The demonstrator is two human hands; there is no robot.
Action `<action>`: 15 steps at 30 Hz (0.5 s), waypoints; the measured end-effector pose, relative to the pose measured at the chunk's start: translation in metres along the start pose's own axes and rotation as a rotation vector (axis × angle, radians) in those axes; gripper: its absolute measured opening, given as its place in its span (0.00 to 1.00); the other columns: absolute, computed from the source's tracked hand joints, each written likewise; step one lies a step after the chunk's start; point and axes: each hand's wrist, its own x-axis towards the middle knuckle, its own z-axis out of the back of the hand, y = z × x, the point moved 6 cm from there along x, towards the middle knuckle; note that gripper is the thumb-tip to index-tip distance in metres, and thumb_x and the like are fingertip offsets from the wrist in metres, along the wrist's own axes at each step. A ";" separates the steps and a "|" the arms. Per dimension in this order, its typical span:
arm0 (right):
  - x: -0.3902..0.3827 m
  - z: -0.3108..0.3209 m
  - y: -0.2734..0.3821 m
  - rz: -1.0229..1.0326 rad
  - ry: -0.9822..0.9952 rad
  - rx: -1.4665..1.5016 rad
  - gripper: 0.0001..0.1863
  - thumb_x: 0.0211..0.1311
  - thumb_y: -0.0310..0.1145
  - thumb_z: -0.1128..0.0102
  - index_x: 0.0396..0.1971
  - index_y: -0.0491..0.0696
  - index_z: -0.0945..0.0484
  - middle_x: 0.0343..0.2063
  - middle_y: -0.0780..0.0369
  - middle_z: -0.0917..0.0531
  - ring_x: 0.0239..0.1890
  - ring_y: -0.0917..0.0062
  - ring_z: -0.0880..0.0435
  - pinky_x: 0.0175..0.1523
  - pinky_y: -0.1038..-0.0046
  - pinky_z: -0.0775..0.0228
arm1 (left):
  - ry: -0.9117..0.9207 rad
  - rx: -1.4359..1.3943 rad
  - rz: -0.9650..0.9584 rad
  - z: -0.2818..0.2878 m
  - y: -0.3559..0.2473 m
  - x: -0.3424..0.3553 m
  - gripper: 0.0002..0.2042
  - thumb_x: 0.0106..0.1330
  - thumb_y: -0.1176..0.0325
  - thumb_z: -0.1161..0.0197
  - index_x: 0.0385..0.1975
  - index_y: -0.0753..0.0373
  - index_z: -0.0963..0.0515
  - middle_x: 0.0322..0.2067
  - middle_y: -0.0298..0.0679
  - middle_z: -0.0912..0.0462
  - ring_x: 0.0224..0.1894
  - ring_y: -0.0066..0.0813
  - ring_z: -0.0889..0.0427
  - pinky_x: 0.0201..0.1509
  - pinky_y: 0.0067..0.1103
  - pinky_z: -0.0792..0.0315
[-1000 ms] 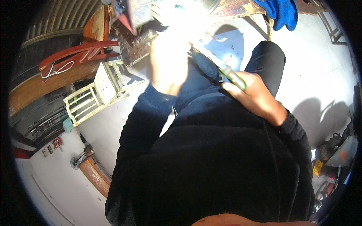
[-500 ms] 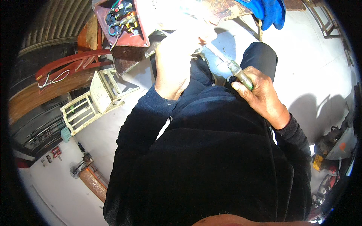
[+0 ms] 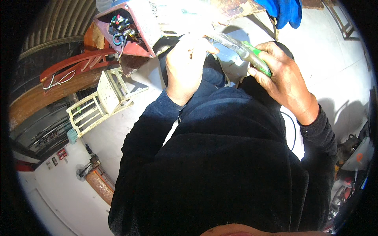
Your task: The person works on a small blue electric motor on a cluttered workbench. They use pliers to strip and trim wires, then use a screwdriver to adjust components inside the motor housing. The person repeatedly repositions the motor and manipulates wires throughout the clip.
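Note:
My right hand (image 3: 285, 74) is wrapped round the clear and green handle of a screwdriver (image 3: 242, 51), which is smeared by motion. Its shaft runs up and left toward the glare above my lap. My left hand (image 3: 184, 65) is raised beside the shaft's far end, its fingers bent together. Strong light washes out its fingertips, so what they hold cannot be made out. Just left of and beyond this hand, an open red box (image 3: 147, 49) contains a jumble of dark, green, blue and yellow wires and metal fittings (image 3: 122, 29).
Blue gloves (image 3: 281, 11) hang over the worn bench edge (image 3: 240, 8). On the left stand a cream wooden chair-like frame (image 3: 108, 94) and a red curved wooden piece (image 3: 75, 65). A fan (image 3: 82, 172) is at lower left. Assorted gear (image 3: 348, 157) lies at right.
My right hand has moved up and slightly right, swinging the screwdriver with it. The left hand is a little lower, and the red box shows more of its side as the view shifts.

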 end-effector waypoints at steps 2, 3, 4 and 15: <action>0.004 -0.002 0.001 0.026 0.013 -0.063 0.17 0.66 0.31 0.25 0.50 0.40 0.16 0.54 0.50 0.17 0.48 0.56 0.11 0.52 0.61 0.15 | -0.042 0.038 0.057 0.001 0.002 -0.002 0.07 0.77 0.77 0.39 0.37 0.72 0.15 0.36 0.40 0.09 0.38 0.21 0.12 0.45 0.19 0.21; 0.006 -0.002 0.002 0.049 0.003 -0.098 0.17 0.65 0.31 0.24 0.50 0.40 0.16 0.54 0.50 0.17 0.48 0.56 0.11 0.52 0.62 0.15 | -0.058 0.061 0.080 0.001 0.003 -0.003 0.07 0.77 0.77 0.39 0.37 0.71 0.15 0.35 0.40 0.09 0.37 0.20 0.12 0.44 0.19 0.21; 0.008 -0.001 0.003 0.073 -0.017 -0.131 0.18 0.65 0.31 0.24 0.51 0.40 0.16 0.55 0.50 0.17 0.48 0.56 0.10 0.51 0.62 0.14 | -0.074 0.062 0.072 0.001 0.003 -0.003 0.07 0.77 0.76 0.39 0.37 0.71 0.15 0.34 0.39 0.09 0.36 0.20 0.12 0.43 0.18 0.21; 0.026 0.011 0.012 0.179 -0.047 -0.234 0.17 0.64 0.31 0.22 0.48 0.40 0.16 0.51 0.50 0.16 0.44 0.58 0.09 0.48 0.64 0.13 | -0.124 0.102 -0.007 -0.001 0.005 -0.003 0.07 0.76 0.75 0.36 0.37 0.71 0.15 0.30 0.40 0.09 0.33 0.22 0.10 0.37 0.20 0.20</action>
